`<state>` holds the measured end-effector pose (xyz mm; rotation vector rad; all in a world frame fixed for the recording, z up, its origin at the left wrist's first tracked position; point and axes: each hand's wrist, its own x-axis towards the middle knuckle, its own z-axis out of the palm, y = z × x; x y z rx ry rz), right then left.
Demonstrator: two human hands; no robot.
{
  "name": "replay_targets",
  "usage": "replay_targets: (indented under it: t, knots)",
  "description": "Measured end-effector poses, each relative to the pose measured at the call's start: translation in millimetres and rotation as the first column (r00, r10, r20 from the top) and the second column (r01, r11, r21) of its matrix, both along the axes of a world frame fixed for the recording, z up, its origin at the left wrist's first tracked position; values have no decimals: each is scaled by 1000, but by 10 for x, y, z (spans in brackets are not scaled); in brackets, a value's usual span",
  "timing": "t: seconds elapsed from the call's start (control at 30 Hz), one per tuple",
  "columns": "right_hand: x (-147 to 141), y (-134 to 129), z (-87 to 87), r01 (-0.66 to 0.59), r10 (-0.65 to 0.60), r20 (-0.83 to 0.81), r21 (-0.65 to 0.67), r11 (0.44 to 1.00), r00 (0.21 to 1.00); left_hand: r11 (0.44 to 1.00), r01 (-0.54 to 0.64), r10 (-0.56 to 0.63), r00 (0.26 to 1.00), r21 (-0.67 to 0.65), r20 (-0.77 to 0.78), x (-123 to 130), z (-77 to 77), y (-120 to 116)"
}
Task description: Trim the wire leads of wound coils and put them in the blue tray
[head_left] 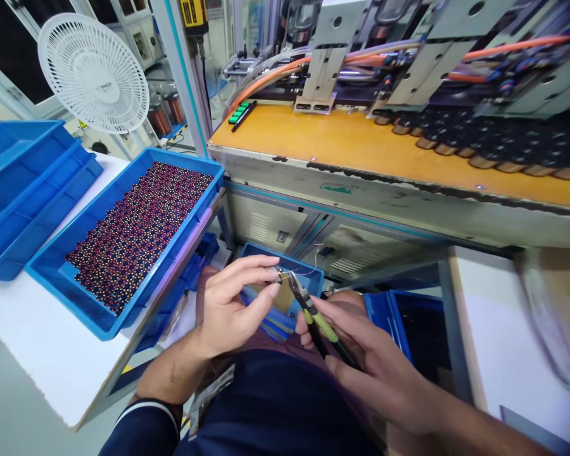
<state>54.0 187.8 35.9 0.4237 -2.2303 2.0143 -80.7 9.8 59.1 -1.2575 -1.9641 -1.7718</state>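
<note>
Between the thumb and fingers of my left hand point(237, 304) is a small coil part point(279, 275) with thin copper wire ends. My fingers cover most of it, so its full shape is hidden. My right hand point(361, 348) is wrapped around the green-and-black handles of a pair of cutting pliers point(320, 320). The jaws of the pliers point up and left, close beside the wires of the part. A loose thin wire curls up above the jaws. Below both hands, over my lap, sits a blue bin point(313, 277).
On the left table point(38, 342), a blue tray point(118, 190) holds many small dark and red parts, beside stacked blue trays point(23, 183) and a white fan point(95, 73). Ahead, an orange-topped machine bench point(285, 136) carries rows of dark parts point(494, 142). A white surface point(498, 323) stands right.
</note>
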Motion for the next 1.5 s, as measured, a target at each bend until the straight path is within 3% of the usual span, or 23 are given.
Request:
replay_targets:
  t: [0.27, 0.43, 0.6, 0.9, 1.5]
  knots:
    - [22, -26, -12, -5, 5, 41, -14, 1000, 999, 1000, 5, -5, 1000, -7, -1, -1, -1, -10]
    - [0, -19, -38, 53, -54, 103, 11, 999, 993, 1000, 18, -18, 1000, -3, 6, -14, -17, -14]
    - [40, 34, -7, 89, -83, 180, -29, 996, 980, 992, 122, -120, 990, 24, -69, -61, -64, -42]
    - [296, 102, 113, -32, 39, 189, -38, 999, 981, 952, 245, -234, 969, 182, -78, -74, -193, 12]
    - [235, 36, 134, -62, 88, 243, -114, 992, 966, 955, 238, -234, 971, 179, -40, -49, -211, -22]
